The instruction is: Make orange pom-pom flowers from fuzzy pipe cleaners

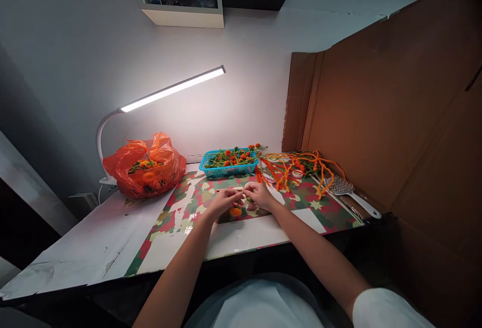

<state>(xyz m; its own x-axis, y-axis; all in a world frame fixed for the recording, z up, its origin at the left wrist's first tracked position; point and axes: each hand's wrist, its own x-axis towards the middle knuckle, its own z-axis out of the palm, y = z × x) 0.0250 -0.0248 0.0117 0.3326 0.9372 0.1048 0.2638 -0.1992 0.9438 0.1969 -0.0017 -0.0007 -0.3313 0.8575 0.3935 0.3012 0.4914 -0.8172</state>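
Near the front middle of the table, my left hand and my right hand meet, fingertips pinched close together. Between them is a small green piece, which my right fingers grip. What my left fingers hold is too small to make out. Just below the fingertips, an orange round thing shows over the camouflage-patterned sheet. Behind my hands stands a blue basket holding orange flower heads with green stems.
An orange plastic bag with orange pieces stands left, beneath a lit lamp. Orange fuzzy strips lie right of the basket, near a grey hairbrush. A cardboard wall borders the right side.
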